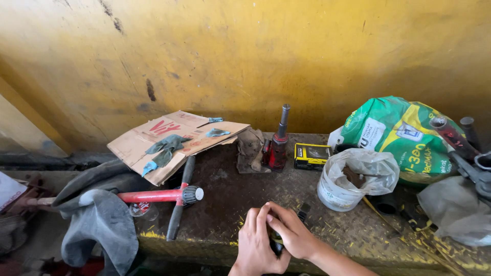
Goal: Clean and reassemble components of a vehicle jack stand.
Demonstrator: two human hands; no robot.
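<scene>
Both my hands meet at the front edge of a dirty dark workbench (225, 194). My left hand (254, 250) and my right hand (291, 232) are closed together around a small dark object (276, 244), mostly hidden by the fingers. A small black part (304, 210) lies on the bench just beyond my right fingers. A red-handled tool with a black grip (174, 197) lies to the left of my hands.
A red bottle jack (277, 143) stands at the back by a yellow and black box (312, 156). Flattened cardboard (169, 140) with rags lies back left. A white tub in a plastic bag (353, 179), a green sack (404, 135) and metal tools (468, 158) crowd the right. Grey cloth (99, 220) hangs left.
</scene>
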